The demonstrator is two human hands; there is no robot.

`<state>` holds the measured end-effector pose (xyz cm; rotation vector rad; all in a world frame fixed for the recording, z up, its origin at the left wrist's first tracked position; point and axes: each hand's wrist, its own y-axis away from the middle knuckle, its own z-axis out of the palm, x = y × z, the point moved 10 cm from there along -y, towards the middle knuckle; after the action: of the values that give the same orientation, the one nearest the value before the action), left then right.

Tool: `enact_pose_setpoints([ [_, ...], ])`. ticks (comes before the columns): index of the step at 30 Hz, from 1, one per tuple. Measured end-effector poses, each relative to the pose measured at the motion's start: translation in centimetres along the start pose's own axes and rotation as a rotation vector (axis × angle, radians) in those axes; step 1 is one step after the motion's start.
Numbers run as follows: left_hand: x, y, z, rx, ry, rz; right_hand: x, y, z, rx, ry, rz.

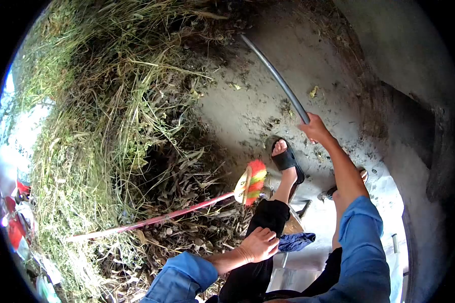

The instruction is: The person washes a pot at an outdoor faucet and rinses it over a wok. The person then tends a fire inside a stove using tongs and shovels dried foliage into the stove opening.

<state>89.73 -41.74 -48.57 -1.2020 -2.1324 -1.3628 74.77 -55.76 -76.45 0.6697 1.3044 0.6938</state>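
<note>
My right hand [317, 129] is wrapped round the near end of a long, slightly curved grey pole [278, 78]. The pole slants away to the upper left over the dirty floor, its far tip beside the dry plant pile. Against my black trouser leg [268, 217], close to the knee, rests my left hand [260, 245], its fingers curled in and nothing visible in them. Ahead of that hand lies a brush with a pinkish-red handle [177, 214] and red-and-yellow bristles [256, 183], across the leaves.
A large heap of dried grass and leaves [131, 101] covers the left side. My foot in a black sandal [286, 156] stands on the concrete floor [237, 116], which is strewn with bits of leaf. Dark blue cloth [297, 241] hangs beside my knee. A wall [409, 40] rises at right.
</note>
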Motion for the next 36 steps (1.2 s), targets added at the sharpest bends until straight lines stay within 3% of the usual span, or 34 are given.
enact_pose_setpoints([
  [6, 0.8, 0.3, 1.0, 0.028, -0.04, 0.021, 2.7, 5.9, -1.1, 0.045, 0.049, 0.126],
  [11, 1.2, 0.4, 0.7, -0.002, -0.124, 0.087, 4.4, 12.8, -1.7, 0.069, -0.021, 0.07],
  [16, 0.9, 0.4, 1.4, -0.085, -0.167, 0.046, 4.5, 22.0, -1.6, 0.112, -0.044, 0.224],
  [22, 1.7, 0.4, -0.2, 0.114, -0.264, 0.008, 7.6, 30.0, -1.2, 0.149, -0.058, 0.193],
  [26, 3.6, 1.2, -2.7, 0.34, -0.25, -0.049, 4.6, 37.2, -1.8, 0.194, -0.056, 0.191],
  [27, 3.6, 1.8, -2.9, 0.293, -0.192, -0.136, 4.7, 39.0, -1.8, 0.169, -0.065, 0.232],
  [28, 3.9, 3.0, -3.6, 0.379, -0.174, -0.188, 4.3, 40.7, -2.3, 0.189, -0.074, 0.222],
  [30, 6.8, 4.9, -6.6, 0.488, -0.264, -0.178, 4.4, 44.1, -2.4, 0.169, -0.112, 0.254],
  [32, 7.1, 6.3, -9.6, 0.599, -0.132, -0.225, 4.5, 46.9, -2.7, 0.175, -0.119, 0.202],
  [36, 7.0, 9.1, -12.2, 0.561, -0.094, -0.203, 4.2, 53.0, -2.1, 0.257, -0.102, 0.187],
])
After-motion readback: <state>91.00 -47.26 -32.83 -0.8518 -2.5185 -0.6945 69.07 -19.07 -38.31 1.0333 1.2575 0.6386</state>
